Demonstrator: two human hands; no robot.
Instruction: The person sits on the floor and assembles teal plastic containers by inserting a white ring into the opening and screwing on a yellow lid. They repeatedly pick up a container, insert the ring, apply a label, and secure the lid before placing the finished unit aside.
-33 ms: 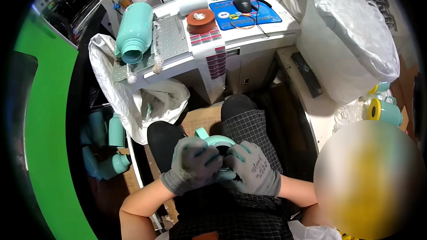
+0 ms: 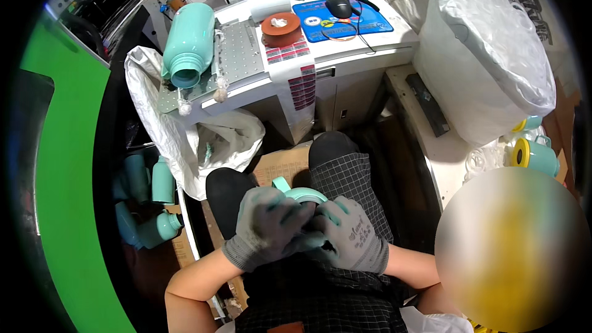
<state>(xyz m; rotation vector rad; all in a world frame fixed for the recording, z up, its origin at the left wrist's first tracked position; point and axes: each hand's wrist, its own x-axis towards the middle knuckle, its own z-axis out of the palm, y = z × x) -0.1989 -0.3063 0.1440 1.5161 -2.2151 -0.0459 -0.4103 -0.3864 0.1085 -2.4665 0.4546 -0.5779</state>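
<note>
A mint-green cup-shaped lid [image 2: 306,194] with a loop handle sits low over my lap, its opening dark and largely covered by my fingers. My right hand [image 2: 351,234], in a grey glove with mint-green stains, wraps round its right side. From the left, my left hand [image 2: 269,228], also gloved, bends over the opening with its fingers curled inward and touching the right hand's fingers. Whatever lies between the left fingertips is hidden. A mint-green patch shows below where the hands meet.
Ahead, a white machine table [image 2: 385,43] carries a large mint-green bottle [image 2: 190,34] on its side, an orange roll [image 2: 281,32] and a mouse [image 2: 338,6]. A white sack [image 2: 213,166] hangs front left; several bottles [image 2: 163,182] stand beyond it. A big white bag [image 2: 475,61] and yellow-rimmed lids [image 2: 536,156] are at right.
My left hand's fingers have shifted slightly right and cover more of the lid's opening. The right hand stays in nearly the same place.
</note>
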